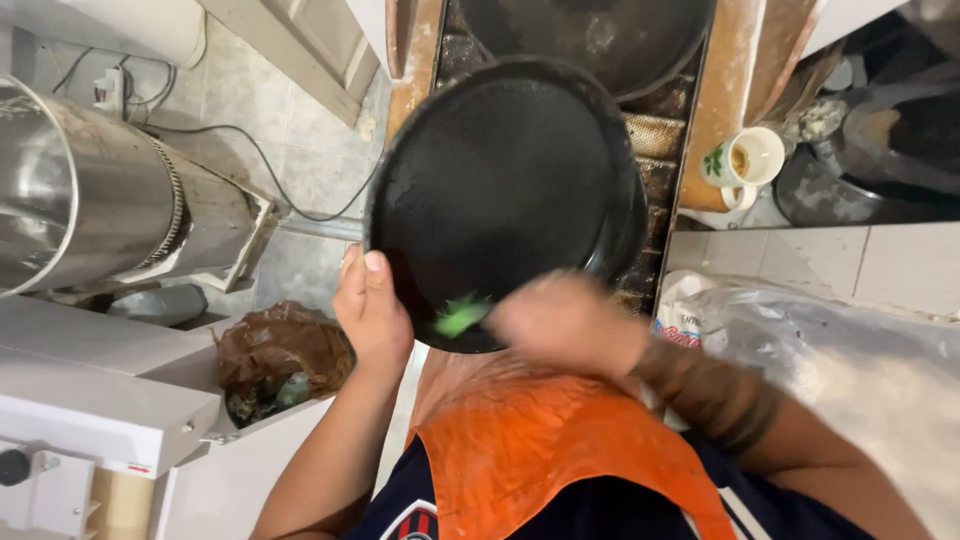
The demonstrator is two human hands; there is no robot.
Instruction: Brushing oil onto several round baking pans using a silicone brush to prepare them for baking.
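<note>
Left hand [372,312] grips black pan [500,190]; mug [745,160], steel drum [95,190] flank it.

A single view, from a camera worn on the person's head, looking almost straight down the front of the body. The orange apron [560,450] fills the bottom middle of the picture, and both forearms run up from the bottom edge into the centre. It sits close: the round black pan [500,190] fills the middle of the picture just below the lens. Farther down, the tiled floor [300,170] shows at upper left and a white desk [880,265] at right. No second view shares this scene
</note>
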